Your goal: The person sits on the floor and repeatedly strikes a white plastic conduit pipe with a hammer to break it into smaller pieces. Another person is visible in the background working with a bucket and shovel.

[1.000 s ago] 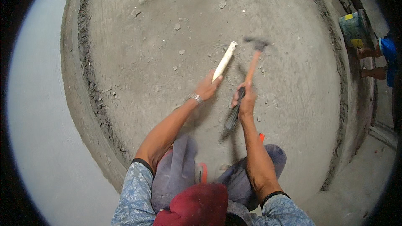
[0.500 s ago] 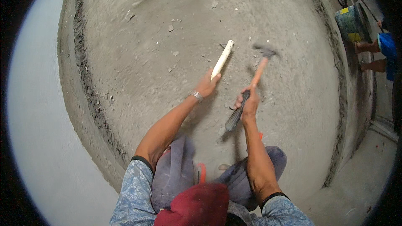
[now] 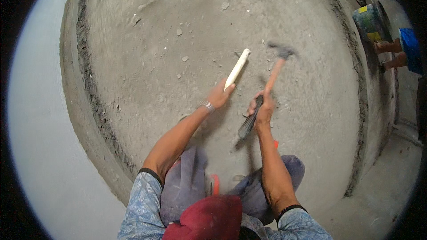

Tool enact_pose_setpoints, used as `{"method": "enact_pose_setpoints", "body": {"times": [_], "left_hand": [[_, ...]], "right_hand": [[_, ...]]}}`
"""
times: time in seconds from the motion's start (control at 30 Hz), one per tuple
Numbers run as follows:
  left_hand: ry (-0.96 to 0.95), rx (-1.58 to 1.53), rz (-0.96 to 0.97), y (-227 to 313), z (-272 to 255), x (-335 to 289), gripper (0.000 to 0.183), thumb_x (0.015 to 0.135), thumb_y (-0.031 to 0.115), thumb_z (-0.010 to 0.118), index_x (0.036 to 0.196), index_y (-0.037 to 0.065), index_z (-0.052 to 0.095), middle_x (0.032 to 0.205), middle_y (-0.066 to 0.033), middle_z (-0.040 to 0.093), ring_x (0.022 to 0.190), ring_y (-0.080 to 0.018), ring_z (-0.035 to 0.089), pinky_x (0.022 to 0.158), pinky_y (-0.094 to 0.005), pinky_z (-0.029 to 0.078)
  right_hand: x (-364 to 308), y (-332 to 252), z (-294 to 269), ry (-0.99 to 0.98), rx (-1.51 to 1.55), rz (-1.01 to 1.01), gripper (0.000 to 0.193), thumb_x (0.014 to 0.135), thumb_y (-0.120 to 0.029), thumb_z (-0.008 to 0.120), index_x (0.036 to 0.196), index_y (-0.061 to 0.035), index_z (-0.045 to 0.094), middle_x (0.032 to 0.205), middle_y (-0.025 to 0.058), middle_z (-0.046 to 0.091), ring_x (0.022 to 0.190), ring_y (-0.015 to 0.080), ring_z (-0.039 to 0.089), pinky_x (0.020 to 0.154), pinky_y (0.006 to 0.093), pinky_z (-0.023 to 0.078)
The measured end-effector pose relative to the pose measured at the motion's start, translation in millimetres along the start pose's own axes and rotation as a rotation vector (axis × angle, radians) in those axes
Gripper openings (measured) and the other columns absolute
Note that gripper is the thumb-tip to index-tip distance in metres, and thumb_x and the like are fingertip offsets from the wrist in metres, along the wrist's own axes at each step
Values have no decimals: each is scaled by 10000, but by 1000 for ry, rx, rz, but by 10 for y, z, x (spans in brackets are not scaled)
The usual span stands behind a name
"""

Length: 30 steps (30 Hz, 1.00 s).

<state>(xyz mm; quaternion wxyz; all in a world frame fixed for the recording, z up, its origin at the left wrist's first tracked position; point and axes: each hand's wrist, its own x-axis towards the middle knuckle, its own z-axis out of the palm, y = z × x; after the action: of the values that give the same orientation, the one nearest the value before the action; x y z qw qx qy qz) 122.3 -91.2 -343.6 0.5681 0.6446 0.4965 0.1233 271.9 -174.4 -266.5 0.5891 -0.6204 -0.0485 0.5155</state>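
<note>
In my left hand [image 3: 219, 95] is a short white rod or pipe [image 3: 237, 68], its far end tilted up to the right over the floor. Small dark thin bits show beside that end, too fine to make out. The fingers of my right hand [image 3: 263, 109] are wrapped round a claw hammer [image 3: 275, 74] with an orange shaft and a black grip. Its dark head [image 3: 283, 51] is blurred and hangs just right of the rod's end, apart from it. Beneath both hands lies a rough grey concrete floor [image 3: 151, 58].
Small rubble chips [image 3: 185, 58] are scattered over the floor. Rough broken grooves run along a pale wall [image 3: 35, 120] on the left and a ledge [image 3: 362, 120] on the right. Beyond the ledge, a person in blue shorts [image 3: 411, 51] stands beside a dark bucket [image 3: 369, 21].
My left hand and the white rod have shifted slightly nearer to me. The hammer's head has moved a little away from me. The person at right has shifted their legs.
</note>
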Motion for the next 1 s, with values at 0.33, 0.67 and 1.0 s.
{"method": "enact_pose_setpoints", "body": {"times": [0.33, 0.67, 1.0], "left_hand": [[-27, -116, 21, 40, 80, 158, 576, 937, 465, 458, 1312, 28, 443, 1132, -195, 596, 1045, -284, 561, 913, -374, 409], [-76, -110, 32, 255, 18, 33, 517, 937, 436, 474, 1248, 24, 483, 1043, -155, 595, 929, -245, 559, 814, -378, 436], [-29, -47, -77, 103, -37, -33, 510, 934, 433, 472, 1218, 10, 460, 1037, -243, 591, 974, -387, 572, 850, -435, 430]], "right_hand": [[9, 152, 22, -35, -278, 195, 325, 930, -371, 501, 783, -87, 445, 514, 7, 404, 374, 129, 395, 366, 292, 375], [-45, -204, 137, 118, 69, -244, 297, 920, -335, 518, 773, -88, 441, 531, 17, 418, 398, 134, 409, 394, 304, 391], [32, -6, 39, 89, -88, 81, 280, 884, -314, 564, 770, -90, 441, 529, 0, 427, 375, 118, 408, 353, 281, 373]]}}
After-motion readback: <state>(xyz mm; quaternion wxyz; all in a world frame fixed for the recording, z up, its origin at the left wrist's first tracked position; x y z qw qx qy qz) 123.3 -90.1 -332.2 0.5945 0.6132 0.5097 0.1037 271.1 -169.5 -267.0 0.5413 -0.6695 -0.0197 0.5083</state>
